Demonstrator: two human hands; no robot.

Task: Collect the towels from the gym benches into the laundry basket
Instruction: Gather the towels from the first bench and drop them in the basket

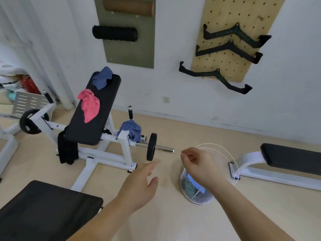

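My left hand (139,185) at lower centre of frame, grip wide, fingers spread, holding nothing. My right hand (199,164) right of centre, above white laundry basket (196,192) on floor; grip narrow, thumb and forefinger pinched, what it holds cannot tell. Something blue-green inside basket. Left of centre, black padded counter (97,108) carries pink towel (90,105) mid-pad, blue towel (102,78) at top end. Another blue towel (132,129) draped on white frame beside weight plate (151,146).
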